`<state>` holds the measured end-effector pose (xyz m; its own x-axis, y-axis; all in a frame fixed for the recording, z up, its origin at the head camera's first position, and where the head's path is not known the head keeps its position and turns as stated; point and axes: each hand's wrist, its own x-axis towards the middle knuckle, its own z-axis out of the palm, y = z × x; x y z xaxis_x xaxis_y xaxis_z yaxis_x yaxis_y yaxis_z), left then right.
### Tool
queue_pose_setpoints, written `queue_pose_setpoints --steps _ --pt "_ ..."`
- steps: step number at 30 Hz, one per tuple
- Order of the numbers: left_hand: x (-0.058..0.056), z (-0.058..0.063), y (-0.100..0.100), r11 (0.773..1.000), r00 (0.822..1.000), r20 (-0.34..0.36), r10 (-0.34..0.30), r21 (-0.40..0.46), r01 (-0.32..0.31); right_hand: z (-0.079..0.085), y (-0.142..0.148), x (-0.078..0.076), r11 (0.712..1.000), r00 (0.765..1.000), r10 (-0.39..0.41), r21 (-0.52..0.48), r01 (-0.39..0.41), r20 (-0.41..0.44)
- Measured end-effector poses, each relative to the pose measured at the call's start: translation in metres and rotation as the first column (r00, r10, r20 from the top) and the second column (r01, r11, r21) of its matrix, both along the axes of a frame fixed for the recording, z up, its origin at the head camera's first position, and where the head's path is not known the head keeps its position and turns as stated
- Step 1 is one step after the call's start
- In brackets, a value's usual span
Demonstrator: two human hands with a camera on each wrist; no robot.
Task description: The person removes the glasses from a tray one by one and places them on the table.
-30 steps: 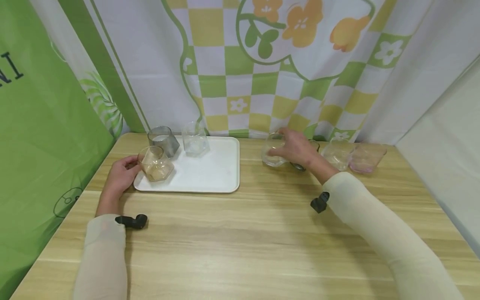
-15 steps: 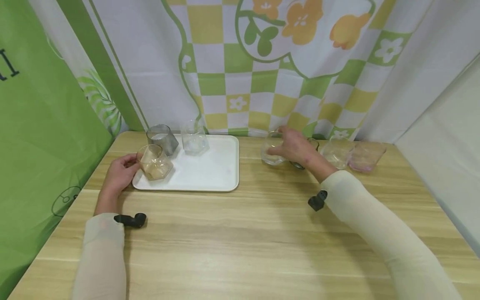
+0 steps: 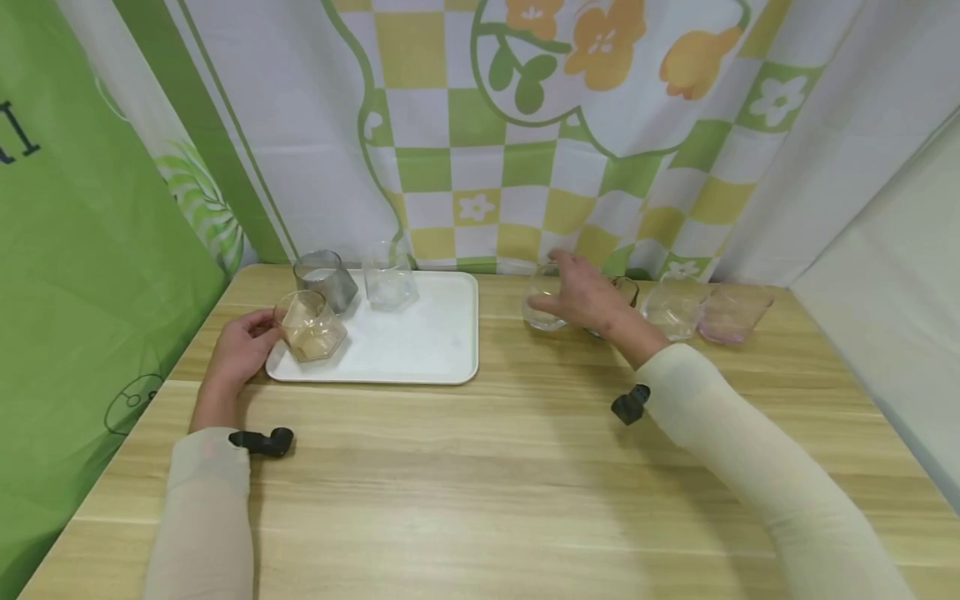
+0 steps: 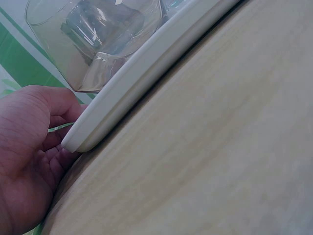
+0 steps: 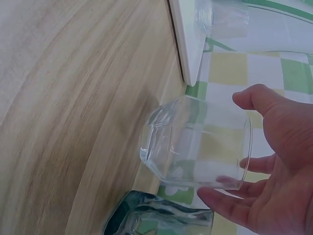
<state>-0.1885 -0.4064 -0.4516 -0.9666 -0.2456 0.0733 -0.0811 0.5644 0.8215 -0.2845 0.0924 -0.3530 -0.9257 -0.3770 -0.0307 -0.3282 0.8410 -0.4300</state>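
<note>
My left hand [image 3: 236,350] grips the left end of a white tray [image 3: 427,350], its fingers at the rim in the left wrist view. Close by, an amber-tinted glass [image 3: 315,333] stands on the tray, with a grey glass [image 3: 332,287] and a clear glass [image 3: 390,287] behind. My right hand [image 3: 588,298] is spread around the top of another clear glass [image 3: 542,315], which stands on the table. In the right wrist view the thumb is apart from that glass while the fingertips lie near its rim. Partly behind this hand is a dark glass [image 3: 628,290].
Further right along the back of the wooden table [image 3: 450,483] stand a clear glass [image 3: 672,315] and a pinkish glass [image 3: 733,317]. A patterned curtain [image 3: 525,167] hangs right behind the table's back edge, and a green cloth [image 3: 90,292] hangs at the left.
My right hand has shifted slightly left and its fingers have spread wider at the clear glass's rim, showing more of the dark glass. The left hand, tray and glasses stay in place.
</note>
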Motion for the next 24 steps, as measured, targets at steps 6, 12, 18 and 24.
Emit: queue_pose_setpoints --steps 6,12,18,24 --pt "-0.001 0.000 0.001 1.000 1.000 -0.013 -0.003 -0.003 0.003 0.000 -0.003 0.001 1.000 0.998 0.008 0.006 -0.008 -0.063" --pt "-0.001 0.000 0.002 1.000 1.000 -0.024 -0.005 0.000 0.005 -0.001 -0.011 0.004 0.994 0.978 0.033 -0.093 -0.053 -0.207" --pt "0.000 0.001 0.002 1.000 1.000 -0.014 0.005 -0.007 -0.005 -0.001 -0.025 0.009 0.982 0.955 0.050 -0.160 -0.100 -0.292" --pt "0.000 0.002 0.002 1.000 1.000 -0.011 0.005 0.004 -0.005 -0.004 -0.044 0.011 0.975 0.943 0.095 -0.163 -0.154 -0.319"
